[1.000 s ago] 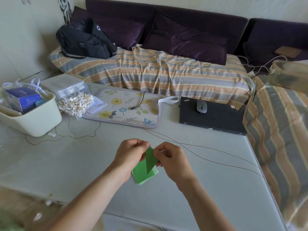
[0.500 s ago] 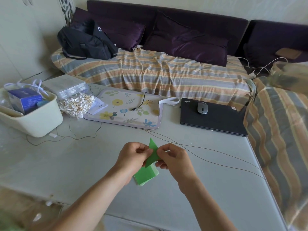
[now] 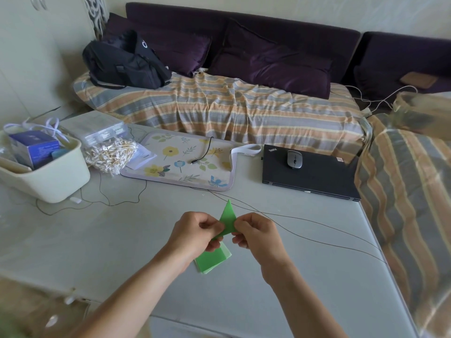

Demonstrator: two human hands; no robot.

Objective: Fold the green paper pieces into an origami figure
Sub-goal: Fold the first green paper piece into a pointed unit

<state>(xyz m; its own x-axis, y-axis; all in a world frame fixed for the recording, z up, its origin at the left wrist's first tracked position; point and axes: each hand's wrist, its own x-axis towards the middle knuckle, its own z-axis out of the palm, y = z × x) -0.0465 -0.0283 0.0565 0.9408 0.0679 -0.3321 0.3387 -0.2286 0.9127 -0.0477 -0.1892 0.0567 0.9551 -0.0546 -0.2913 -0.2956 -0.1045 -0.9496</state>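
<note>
The left hand is pinching the left edge of the folded green piece, its fingers curled onto the paper just above the table. The piece is standing as a narrow triangle, its sharp tip pointing toward twelve o'clock and its lower end running down toward seven o'clock behind the left thumb. At six o'clock from it, a small stack of green sheets is lying flat on the table, partly under the left hand. The right hand is gripping the piece's right edge, fingertips curled in against the paper; how far they are overlapping the fold cannot be told from here.

Judging by the shape, a crease is being set or tightened. To do this well, the left hand should probably be acting as the anchor, holding the layers flush so the edges are not sliding apart, while the right thumb is running along the fold from the wide end toward the tip. Pressing near the tip first is likely to be skewing the point. Thin paper like this is tearing easily if twisted, so both pinches should be staying light and close together. A thin cable is running across the table at three o'clock, near the right hand, and is worth avoiding.
</note>
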